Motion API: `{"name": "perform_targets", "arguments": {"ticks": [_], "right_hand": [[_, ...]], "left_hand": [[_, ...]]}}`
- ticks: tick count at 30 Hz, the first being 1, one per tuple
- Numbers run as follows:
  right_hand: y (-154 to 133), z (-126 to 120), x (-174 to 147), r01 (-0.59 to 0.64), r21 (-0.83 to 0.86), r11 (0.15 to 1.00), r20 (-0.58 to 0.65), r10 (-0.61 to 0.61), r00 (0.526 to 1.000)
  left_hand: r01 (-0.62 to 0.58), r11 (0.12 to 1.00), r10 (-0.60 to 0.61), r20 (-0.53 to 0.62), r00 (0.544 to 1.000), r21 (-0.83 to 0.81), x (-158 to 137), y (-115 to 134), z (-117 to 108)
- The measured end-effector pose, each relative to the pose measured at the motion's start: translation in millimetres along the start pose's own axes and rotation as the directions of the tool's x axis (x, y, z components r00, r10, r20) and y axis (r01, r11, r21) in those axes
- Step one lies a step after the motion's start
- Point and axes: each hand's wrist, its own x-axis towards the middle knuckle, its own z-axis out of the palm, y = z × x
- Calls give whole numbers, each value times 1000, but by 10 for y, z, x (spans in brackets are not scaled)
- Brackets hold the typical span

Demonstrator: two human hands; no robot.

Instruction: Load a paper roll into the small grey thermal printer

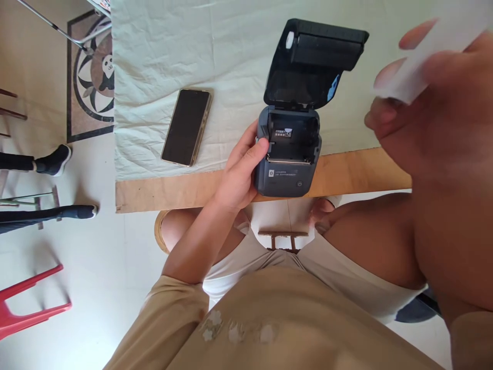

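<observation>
- Printer (287,174), dark grey, sat right at the near edge of the table, its lid (311,77) swung back at the far end and its compartment (290,151) laid bare!
- Left hand (242,172) had it gripped from the left side, thumb lapped over the compartment's rim, fingers tucked along and behind the casing.
- Across to the right hand (442,123): fingers curled round a white strip (450,33), all of it blurred; whether that was flat paper or a roll, nobody could tell.
- And the gap that counted: the printer lay to the right hand's left and a touch closer to the body, well apart from it. Its long axis ran away from the person, tipped slightly rightward; the strip slanted, lower end aimed leftward. Left hand was the nearer, in full contact.
- Writing, then! Pale lines of print beside a small square icon (271,173), too tiny to read; a power symbol on the button (299,184); inside, a label (284,132) with a square code, illegible too. No brand could be made out.
- Further out, left of the printer: a dark-screened phone (187,127) on pale cloth (154,67).
- Beyond the table, a panda design (94,74) decorated the floor, and another person's shoe (56,160) showed nearby.
</observation>
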Motion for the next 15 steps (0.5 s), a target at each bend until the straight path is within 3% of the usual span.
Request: {"name": "perform_targets", "arguments": {"ticks": [3,5,9,12,15], "right_hand": [[222,-34,60,87,-63,994,-80,-92,993],[296,-73,30,142,-236,961,-35,-154,987],[328,-194,-41,211,-626,751,98,-192,976],[360,-223,-14,169,-799,577,104,-144,984],[370,-178,18,216,-871,442,211,-62,975]], "left_hand": [[8,1000,-8,1,1000,-18,-7,1,-1],[14,1000,-14,1,1000,-10,-16,6,-1],[6,1000,-6,8,1000,8,-26,4,-18],[-2,1000,2,13,1000,4,-20,-9,-31],[-3,1000,3,7,1000,13,-15,-12,-28]]}}
